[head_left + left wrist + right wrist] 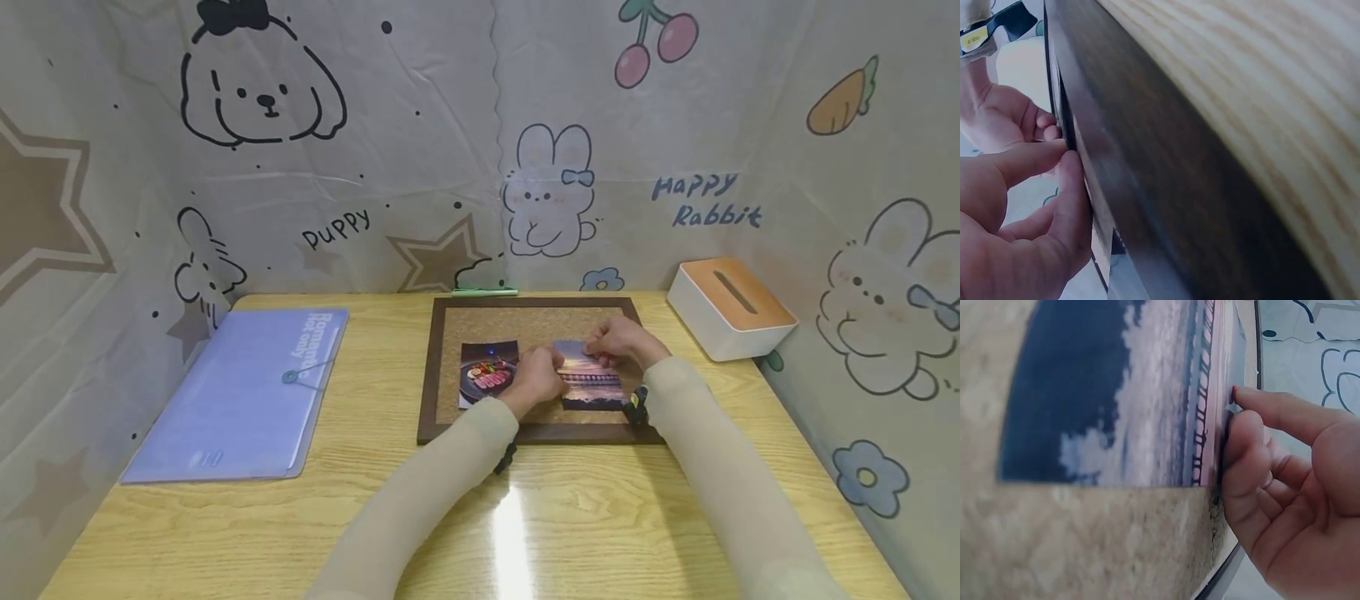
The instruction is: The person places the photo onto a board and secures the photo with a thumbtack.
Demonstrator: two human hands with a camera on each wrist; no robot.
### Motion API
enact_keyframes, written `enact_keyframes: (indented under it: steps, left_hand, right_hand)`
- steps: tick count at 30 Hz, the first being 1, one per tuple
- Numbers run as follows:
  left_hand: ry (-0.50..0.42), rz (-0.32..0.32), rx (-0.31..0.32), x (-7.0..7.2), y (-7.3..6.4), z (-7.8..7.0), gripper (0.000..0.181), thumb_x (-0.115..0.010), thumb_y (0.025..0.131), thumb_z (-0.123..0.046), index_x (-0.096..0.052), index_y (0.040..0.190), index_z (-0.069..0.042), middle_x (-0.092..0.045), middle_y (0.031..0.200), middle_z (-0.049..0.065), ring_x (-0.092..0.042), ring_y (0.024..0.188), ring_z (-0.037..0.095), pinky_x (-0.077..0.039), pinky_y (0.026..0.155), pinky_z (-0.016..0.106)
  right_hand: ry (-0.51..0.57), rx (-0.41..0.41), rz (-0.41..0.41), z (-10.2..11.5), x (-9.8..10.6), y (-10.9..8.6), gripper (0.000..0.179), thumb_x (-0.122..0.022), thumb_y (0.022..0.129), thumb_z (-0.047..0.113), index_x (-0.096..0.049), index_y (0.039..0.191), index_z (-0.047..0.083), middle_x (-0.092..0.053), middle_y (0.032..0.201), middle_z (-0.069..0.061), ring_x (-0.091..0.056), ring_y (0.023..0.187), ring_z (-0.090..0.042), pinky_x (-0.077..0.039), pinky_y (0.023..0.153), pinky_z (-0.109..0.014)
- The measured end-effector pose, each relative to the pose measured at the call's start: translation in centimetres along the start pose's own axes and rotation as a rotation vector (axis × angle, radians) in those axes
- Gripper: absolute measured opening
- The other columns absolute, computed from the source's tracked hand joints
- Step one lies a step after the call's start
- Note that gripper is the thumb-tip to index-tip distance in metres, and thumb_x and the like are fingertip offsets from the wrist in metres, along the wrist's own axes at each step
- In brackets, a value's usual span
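A photo of a purple sunset over water (592, 387) lies against the right half of a cork board (540, 323) with a dark wooden frame. My left hand (536, 377) pinches the photo's left edge between thumb and forefinger. At its upper part is my right hand (618, 342), thumb and forefinger together on a small red-tipped push pin (1234, 394), mostly hidden by the fingers. Left of the hands, a photo of a plate of food (487, 375) hangs on the cork, with a blue push pin (491, 351) near its top.
A translucent blue document folder (232, 392) with a string closure lies on the wooden table (360, 517) at left. A white tissue box (723, 312) with an orange-brown lid stands back right. Behind the board lies a green stick-like thing (485, 292), close to the printed curtain.
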State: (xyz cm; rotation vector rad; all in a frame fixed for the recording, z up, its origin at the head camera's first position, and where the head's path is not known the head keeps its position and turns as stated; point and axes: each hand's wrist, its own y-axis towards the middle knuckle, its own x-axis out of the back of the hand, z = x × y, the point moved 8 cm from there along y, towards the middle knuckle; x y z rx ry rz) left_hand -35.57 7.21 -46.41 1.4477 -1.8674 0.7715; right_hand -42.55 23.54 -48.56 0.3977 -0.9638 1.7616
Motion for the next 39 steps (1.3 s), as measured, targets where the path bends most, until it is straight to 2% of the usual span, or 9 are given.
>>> enact_keyframes:
  steps: [4, 10, 18, 24, 27, 30, 33, 36, 39]
  left_hand:
    - [-0.016, 0.029, -0.013, 0.1, 0.0, -0.1, 0.040, -0.077, 0.084, -0.014, -0.070, 0.123, -0.007, -0.072, 0.119, 0.006, -0.065, 0.114, 0.023, -0.050, 0.101, 0.033]
    - [-0.103, 0.059, -0.011, 0.9, -0.4, 0.2, 0.029, -0.067, 0.092, -0.014, -0.071, 0.121, -0.008, -0.073, 0.115, 0.007, -0.067, 0.107, 0.021, -0.055, 0.089, 0.030]
    - [-0.217, 0.081, 0.008, 3.3, -0.7, 1.8, 0.025, -0.064, 0.097, -0.021, -0.073, 0.117, -0.010, -0.072, 0.113, 0.006, -0.066, 0.102, 0.020, -0.056, 0.084, 0.032]
    - [-0.264, 0.106, 0.011, 5.4, -0.9, 3.3, 0.029, -0.062, 0.098, -0.021, -0.069, 0.123, -0.008, -0.070, 0.117, 0.009, -0.067, 0.098, 0.021, -0.056, 0.080, 0.032]
    - [-0.289, 0.110, 0.000, 6.7, -1.0, 4.0, 0.032, -0.061, 0.098, -0.019, -0.067, 0.126, -0.005, -0.070, 0.119, 0.014, -0.069, 0.097, 0.026, -0.056, 0.076, 0.031]
    - [-0.278, 0.109, -0.014, 8.0, -1.1, 4.6, 0.034, -0.061, 0.098, -0.020, -0.066, 0.128, -0.004, -0.069, 0.121, 0.016, -0.069, 0.098, 0.031, -0.055, 0.071, 0.032]
    - [-0.248, 0.102, -0.021, 9.3, -1.1, 5.3, 0.035, -0.061, 0.099, -0.022, -0.066, 0.129, -0.004, -0.069, 0.122, 0.016, -0.069, 0.100, 0.032, -0.056, 0.070, 0.032]
    - [-0.213, 0.091, -0.032, 10.6, -1.1, 5.9, 0.035, -0.061, 0.099, -0.022, -0.066, 0.129, -0.005, -0.069, 0.123, 0.015, -0.070, 0.103, 0.030, -0.058, 0.077, 0.031]
    - [-0.182, 0.072, -0.040, 12.0, -1.1, 6.6, 0.036, -0.061, 0.099, -0.023, -0.066, 0.129, -0.005, -0.069, 0.125, 0.015, -0.069, 0.106, 0.031, -0.058, 0.085, 0.037]
  right_hand:
    - [0.005, 0.043, 0.017, 0.0, 0.3, -0.5, 0.018, -0.064, 0.097, 0.019, -0.063, 0.100, 0.002, -0.065, 0.070, 0.000, -0.062, 0.062, -0.009, -0.051, 0.059, -0.021]
    - [-0.017, 0.127, 0.007, 0.5, 1.1, -1.5, 0.021, -0.059, 0.098, 0.014, -0.066, 0.105, -0.005, -0.068, 0.076, -0.005, -0.064, 0.066, -0.012, -0.053, 0.061, -0.025]
    - [-0.047, 0.213, -0.041, 1.3, 3.1, -4.0, 0.026, -0.056, 0.098, 0.013, -0.066, 0.112, -0.006, -0.068, 0.081, -0.010, -0.062, 0.072, -0.017, -0.055, 0.064, -0.032]
    - [-0.029, 0.207, -0.070, 0.7, 4.5, -4.9, 0.022, -0.057, 0.099, 0.016, -0.065, 0.108, -0.002, -0.068, 0.094, -0.014, -0.064, 0.081, -0.021, -0.058, 0.074, -0.038]
    - [-0.035, 0.207, -0.093, 0.4, 5.3, -5.4, 0.025, -0.058, 0.099, 0.018, -0.065, 0.112, -0.002, -0.069, 0.102, -0.018, -0.064, 0.085, -0.023, -0.057, 0.075, -0.038]
    - [-0.040, 0.217, -0.113, 0.3, 6.0, -6.0, 0.031, -0.058, 0.099, 0.019, -0.064, 0.118, -0.005, -0.069, 0.109, -0.022, -0.067, 0.090, -0.029, -0.058, 0.075, -0.039]
    - [-0.061, 0.224, -0.134, 0.4, 6.7, -6.7, 0.035, -0.056, 0.101, 0.021, -0.063, 0.123, -0.004, -0.069, 0.113, -0.023, -0.068, 0.094, -0.031, -0.058, 0.075, -0.038]
    - [-0.080, 0.215, -0.152, 0.4, 7.4, -7.3, 0.035, -0.055, 0.102, 0.024, -0.063, 0.124, -0.002, -0.068, 0.117, -0.025, -0.068, 0.095, -0.030, -0.057, 0.074, -0.035]
    - [-0.083, 0.212, -0.167, 0.4, 8.1, -7.9, 0.035, -0.055, 0.102, 0.025, -0.063, 0.124, 0.000, -0.067, 0.121, -0.025, -0.067, 0.098, -0.029, -0.056, 0.075, -0.034]
